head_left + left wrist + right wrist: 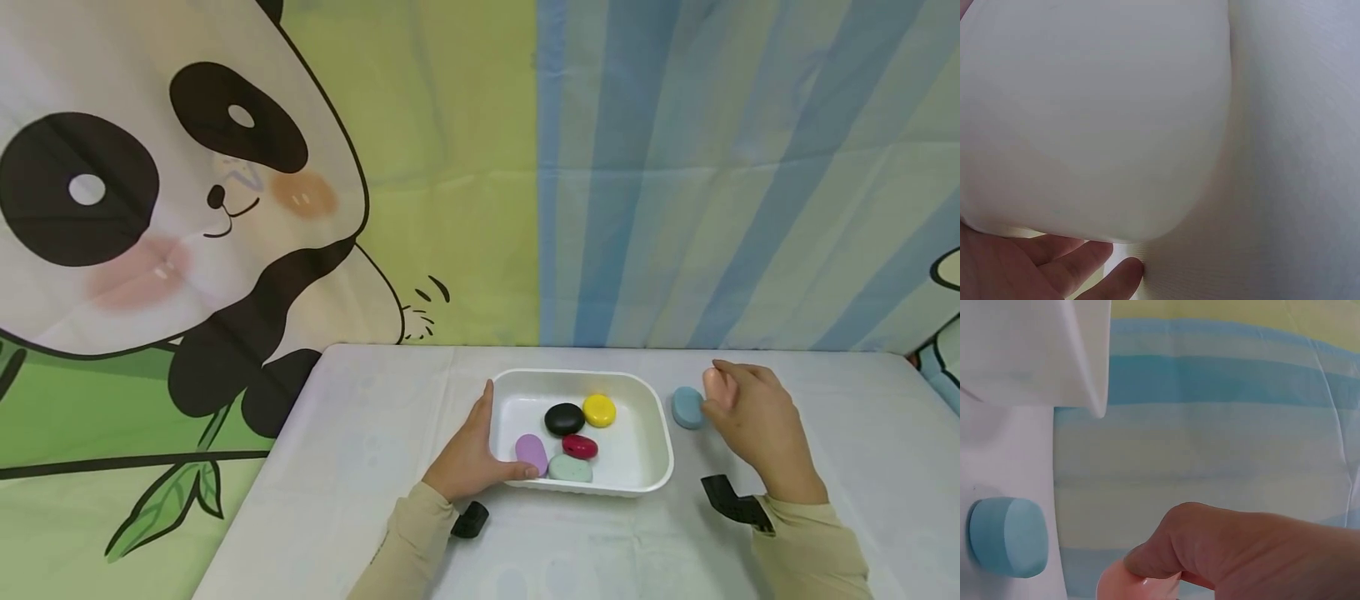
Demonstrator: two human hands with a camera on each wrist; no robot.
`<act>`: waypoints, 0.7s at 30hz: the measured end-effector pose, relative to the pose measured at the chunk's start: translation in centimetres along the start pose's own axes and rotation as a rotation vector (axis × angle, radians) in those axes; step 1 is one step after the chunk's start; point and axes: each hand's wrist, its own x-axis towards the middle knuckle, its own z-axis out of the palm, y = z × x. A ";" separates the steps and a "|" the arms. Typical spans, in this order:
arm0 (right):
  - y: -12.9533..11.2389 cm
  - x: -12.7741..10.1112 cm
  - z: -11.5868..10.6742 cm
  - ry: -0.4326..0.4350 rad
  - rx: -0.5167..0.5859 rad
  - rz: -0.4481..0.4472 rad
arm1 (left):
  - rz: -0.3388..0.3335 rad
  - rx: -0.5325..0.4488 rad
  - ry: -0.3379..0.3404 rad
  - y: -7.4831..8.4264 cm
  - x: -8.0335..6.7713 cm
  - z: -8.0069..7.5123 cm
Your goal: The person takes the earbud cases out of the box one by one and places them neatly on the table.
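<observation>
A white tray (630,467) holds several smooth, rounded pieces: a black oval (564,419), a yellow disc (599,411), a red one (580,447), a purple oval (531,454) and a pale green one (570,468). My left hand (480,454) grips the tray's left end, thumb over the front rim; fingers (1079,265) show against the wall in the left wrist view. To the right, my right hand (765,421) pinches a pink rounded piece (1132,584) between thumb and fingers. A light blue round piece (687,407) lies between that hand and the tray.
A white cloth covers the table (360,500). Just behind its far edge hangs a printed curtain (465,167) with a panda and blue stripes. Black wrist mounts (738,504) stick out beside both sleeves.
</observation>
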 end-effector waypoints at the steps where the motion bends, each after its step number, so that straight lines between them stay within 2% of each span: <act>1: 0.2 0.0 0.0 -0.006 -0.004 0.006 | 0.001 -0.003 0.000 0.0 0.0 0.0; 13: 1.8 0.1 1.2 0.028 -0.008 0.013 | 0.009 0.003 -0.006 0.0 0.0 0.0; 21: 3.0 0.5 2.2 -0.032 -0.047 0.033 | 0.004 0.007 -0.001 0.0 0.0 -0.1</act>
